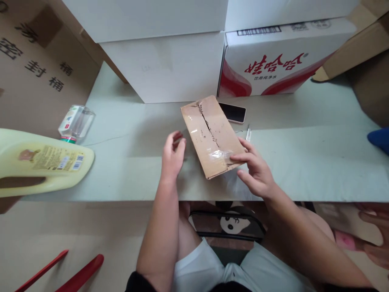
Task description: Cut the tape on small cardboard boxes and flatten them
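A small brown cardboard box [209,132] with clear tape and a torn slit along its seam lies at a slant in front of me. My right hand [257,170] grips its near right corner, one finger on top and others at the side edge. Whether the box fully touches the table cannot be made out. To the left of the box is my left hand [174,156], empty, with loosely curled fingers and the thumb apart from them. A phone [235,112] lies partly hidden behind the box. Close to my right fingers is a small clear slender object [249,133].
White cartons [179,69] stand along the back of the pale green table [304,162], one with red lettering [276,65]. At left are a yellow jug [60,162], a clear plastic bottle [77,121] and a large carton [39,77]. A blue object [379,140] shows at right.
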A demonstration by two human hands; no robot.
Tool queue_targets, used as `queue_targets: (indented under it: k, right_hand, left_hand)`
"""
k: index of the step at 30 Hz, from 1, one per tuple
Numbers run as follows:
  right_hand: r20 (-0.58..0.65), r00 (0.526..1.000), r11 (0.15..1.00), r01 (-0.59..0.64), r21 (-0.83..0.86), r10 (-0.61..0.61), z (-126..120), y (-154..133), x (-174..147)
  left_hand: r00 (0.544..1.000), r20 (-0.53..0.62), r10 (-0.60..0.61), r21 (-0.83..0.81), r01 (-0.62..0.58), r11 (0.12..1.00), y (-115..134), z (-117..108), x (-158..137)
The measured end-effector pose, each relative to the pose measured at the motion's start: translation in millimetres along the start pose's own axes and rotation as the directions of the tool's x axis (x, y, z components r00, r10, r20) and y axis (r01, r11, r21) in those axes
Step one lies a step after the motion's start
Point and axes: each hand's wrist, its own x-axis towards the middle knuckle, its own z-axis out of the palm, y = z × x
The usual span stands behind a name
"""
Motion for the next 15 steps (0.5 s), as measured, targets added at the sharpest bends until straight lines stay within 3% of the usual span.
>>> queue_targets:
  k: [2,4,6,15]
  right_hand:
    - [0.063,0.998,0.999,-0.008,0.031,0.006,0.6,-0.1,0.5]
    - [0.132,0.991,0.998,-0.003,0.059,-0.004,1.7,-2.0,1.2]
    - [0.162,0.987,0.998,0.01,0.061,-0.02,3.9,-4.1,1.7]
    - [0.138,0.989,0.998,0.044,0.044,-0.05,7.5,-4.7,3.0]
  left_hand:
    - [0.963,-0.119,0.241,-0.044,-0.248,0.968,-2.8,-2.8,3.1]
    - [0.886,-0.117,0.449,-0.015,-0.454,0.891,-4.8,-5.0,4.3]
    - [0.826,-0.076,0.558,0.052,-0.555,0.83,-5.2,-5.9,3.5]
    - [0.856,0.032,0.517,0.104,-0.517,0.85,-0.2,-8.9,-3.5]
